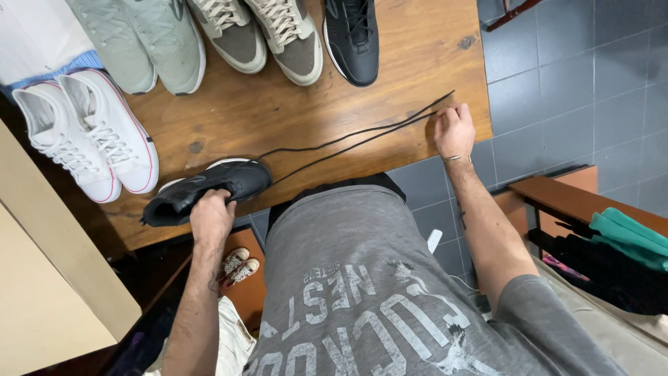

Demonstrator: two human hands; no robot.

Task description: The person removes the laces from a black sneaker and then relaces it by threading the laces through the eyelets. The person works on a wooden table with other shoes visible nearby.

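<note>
A black sneaker (209,191) is held at the near edge of the wooden counter (292,118) by the left hand (211,217), fingers closed on its heel. The ends of its black shoelace (362,136) seem to be pinched by the right hand (454,131). If the lace is tugged hard, the sneaker could be pulled off the edge.

Wooden table (278,118): sneakers, black shoe (209,189), black lace (362,134).
</note>
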